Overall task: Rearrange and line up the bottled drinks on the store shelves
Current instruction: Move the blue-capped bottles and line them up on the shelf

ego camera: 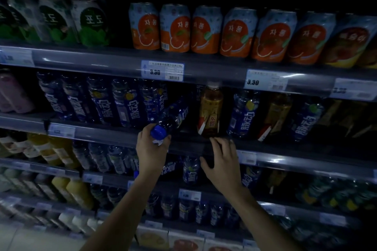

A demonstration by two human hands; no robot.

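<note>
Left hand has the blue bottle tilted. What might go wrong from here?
The left hand grips the tilted blue bottle only near its cap; it may slip or knock the standing blue bottles beside it. The open right hand, just below the amber bottle at the shelf edge, could nudge it off.

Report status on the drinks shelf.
Left hand grips tilted blue bottle at neck. Right hand open, below amber bottle. Amber bottle interrupts blue row.
</note>
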